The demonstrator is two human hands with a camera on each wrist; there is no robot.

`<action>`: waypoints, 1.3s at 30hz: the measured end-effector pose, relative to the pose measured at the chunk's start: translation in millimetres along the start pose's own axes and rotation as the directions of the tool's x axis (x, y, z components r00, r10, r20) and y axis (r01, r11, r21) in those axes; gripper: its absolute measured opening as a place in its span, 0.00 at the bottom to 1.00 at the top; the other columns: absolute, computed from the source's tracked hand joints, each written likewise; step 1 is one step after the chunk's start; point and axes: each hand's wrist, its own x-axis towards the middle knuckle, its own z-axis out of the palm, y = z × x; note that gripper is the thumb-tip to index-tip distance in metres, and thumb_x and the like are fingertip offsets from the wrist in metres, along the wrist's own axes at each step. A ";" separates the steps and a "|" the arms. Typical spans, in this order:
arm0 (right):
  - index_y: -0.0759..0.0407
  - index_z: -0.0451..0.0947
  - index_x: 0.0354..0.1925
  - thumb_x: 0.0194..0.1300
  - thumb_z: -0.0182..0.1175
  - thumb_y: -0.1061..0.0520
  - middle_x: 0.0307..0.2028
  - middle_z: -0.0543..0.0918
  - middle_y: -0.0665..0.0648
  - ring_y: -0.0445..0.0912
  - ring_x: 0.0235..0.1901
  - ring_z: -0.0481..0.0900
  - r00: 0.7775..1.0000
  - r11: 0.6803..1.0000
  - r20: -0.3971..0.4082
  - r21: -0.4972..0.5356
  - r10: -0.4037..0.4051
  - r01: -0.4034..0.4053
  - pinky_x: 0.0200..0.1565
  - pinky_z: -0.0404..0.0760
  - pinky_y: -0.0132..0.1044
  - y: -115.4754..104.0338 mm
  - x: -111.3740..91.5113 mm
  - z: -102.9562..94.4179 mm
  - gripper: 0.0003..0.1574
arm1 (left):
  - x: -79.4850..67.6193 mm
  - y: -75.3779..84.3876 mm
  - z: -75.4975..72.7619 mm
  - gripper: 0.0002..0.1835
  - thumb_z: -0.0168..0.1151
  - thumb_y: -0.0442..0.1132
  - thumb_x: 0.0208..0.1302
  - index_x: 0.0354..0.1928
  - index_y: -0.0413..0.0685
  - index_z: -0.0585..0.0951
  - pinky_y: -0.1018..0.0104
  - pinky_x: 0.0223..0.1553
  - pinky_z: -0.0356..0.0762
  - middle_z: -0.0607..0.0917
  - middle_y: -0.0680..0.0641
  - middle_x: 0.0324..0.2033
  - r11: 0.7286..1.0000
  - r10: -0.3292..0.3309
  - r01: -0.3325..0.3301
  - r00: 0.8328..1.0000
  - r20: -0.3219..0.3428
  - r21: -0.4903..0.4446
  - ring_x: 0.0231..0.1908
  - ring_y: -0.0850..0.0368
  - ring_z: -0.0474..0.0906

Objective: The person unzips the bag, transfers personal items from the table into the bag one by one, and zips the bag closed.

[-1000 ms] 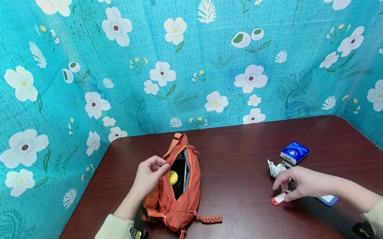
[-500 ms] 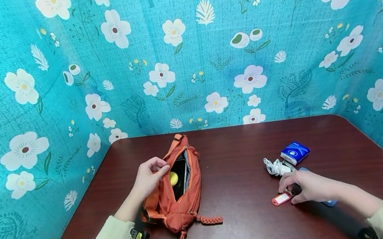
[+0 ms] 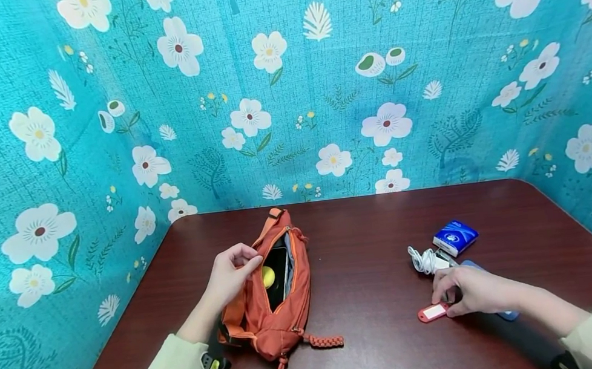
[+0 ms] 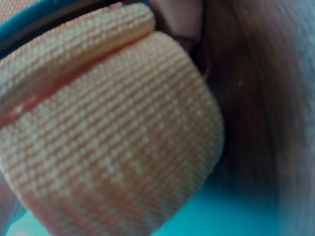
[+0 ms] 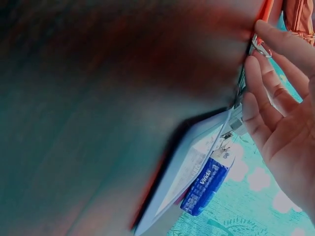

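An orange-red bag lies on the table with its zipped opening spread apart. My left hand pinches the left edge of that opening. Inside show a yellow round thing and a dark phone-like slab. On the right, my right hand has its thumb and fingers about a key ring with a red key tag, low at the tabletop. The keys are mostly hidden under the fingers. The left wrist view is filled by woven orange strap.
Behind the right hand lie a white charger cable and a blue tissue pack. A blue-edged card holder lies under the right hand and forearm. Two braided orange pulls trail from the bag. A flowered teal curtain stands behind the table.
The white cable, blurred a second ago, has come to rest a little to the left. My right hand and the red tag have shifted slightly on the table. My left hand keeps its place.
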 end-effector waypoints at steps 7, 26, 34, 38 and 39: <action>0.56 0.87 0.38 0.54 0.72 0.62 0.34 0.80 0.46 0.33 0.26 0.75 1.000 0.998 -0.012 0.054 -0.006 0.006 0.25 0.77 0.30 3.4 1.9 0.4 0.10 | 0.2 -1.6 0.2 0.03 0.68 0.35 0.62 0.35 0.43 0.82 0.62 0.24 0.79 0.83 0.47 0.25 1.000 -0.005 0.004 1.000 -0.004 -0.003 0.20 0.53 0.75; 0.50 0.86 0.34 0.58 0.69 0.62 0.29 0.83 0.41 0.34 0.28 0.75 0.998 0.999 -0.066 0.046 0.013 -0.010 0.26 0.77 0.31 -9.8 15.2 1.8 0.07 | 0.8 -1.1 -0.3 0.03 0.67 0.34 0.62 0.34 0.43 0.82 0.63 0.24 0.79 0.83 0.47 0.24 1.000 0.015 -0.015 1.000 0.001 -0.005 0.20 0.53 0.75; 0.54 0.87 0.36 0.56 0.71 0.63 0.30 0.85 0.48 0.38 0.28 0.78 0.991 0.996 -0.133 0.091 0.010 0.002 0.27 0.79 0.33 -24.6 35.3 -5.1 0.09 | 1.0 -3.0 -0.5 0.02 0.67 0.34 0.62 0.34 0.44 0.82 0.61 0.24 0.80 0.83 0.48 0.25 1.000 0.006 -0.006 1.000 0.003 0.003 0.20 0.53 0.76; 0.53 0.87 0.38 0.56 0.71 0.63 0.30 0.86 0.50 0.39 0.30 0.80 0.986 0.995 -0.162 0.087 -0.029 0.043 0.30 0.81 0.33 -28.6 45.3 -7.1 0.10 | 1.9 -4.0 -0.7 0.04 0.67 0.34 0.62 0.34 0.42 0.82 0.59 0.24 0.80 0.83 0.48 0.25 1.000 0.019 -0.019 1.000 0.009 -0.005 0.20 0.56 0.76; 0.52 0.87 0.38 0.56 0.71 0.62 0.31 0.86 0.50 0.39 0.30 0.80 0.986 0.995 -0.162 0.094 -0.031 0.046 0.30 0.81 0.34 -29.9 47.8 -7.9 0.10 | 2.2 -4.4 -0.8 0.04 0.67 0.34 0.62 0.34 0.41 0.82 0.59 0.24 0.80 0.83 0.48 0.25 1.000 0.021 -0.021 1.000 0.010 -0.007 0.20 0.56 0.76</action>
